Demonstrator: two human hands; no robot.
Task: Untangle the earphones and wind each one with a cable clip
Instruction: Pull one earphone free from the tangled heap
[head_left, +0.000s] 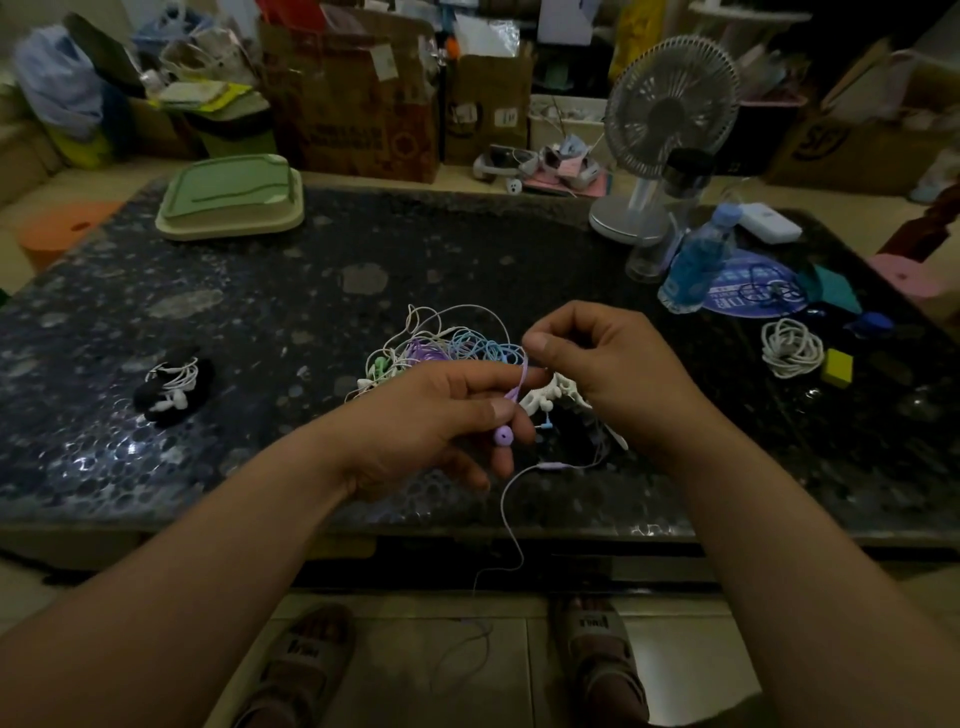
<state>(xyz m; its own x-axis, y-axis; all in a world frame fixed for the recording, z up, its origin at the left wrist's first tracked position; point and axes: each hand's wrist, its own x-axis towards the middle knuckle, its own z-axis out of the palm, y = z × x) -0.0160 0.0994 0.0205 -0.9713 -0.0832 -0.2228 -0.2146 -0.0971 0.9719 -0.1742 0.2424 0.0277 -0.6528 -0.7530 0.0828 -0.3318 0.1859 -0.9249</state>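
Note:
A tangle of white, purple, blue and green earphone cables (447, 343) lies mid-table. My left hand (436, 421) pinches the purple earphone's cable, and its earbud (503, 434) hangs below my fingers. My right hand (602, 353) pinches the same purple cable (523, 371) just above. The rest of that cable, with its inline remote (551, 466), trails over the table's front edge toward the floor. White cable clips (545, 397) lie under my right hand. A wound white earphone (791, 347) lies at the right, another white one (174, 382) on something black at the left.
The dark speckled table (260, 322) carries a green tray (231, 200) at the back left. A desk fan (660, 140), a blue bottle (696, 265), a yellow block (837, 368) and blue items stand at the right. Boxes and bags crowd behind the table. My sandalled feet (597, 654) show below.

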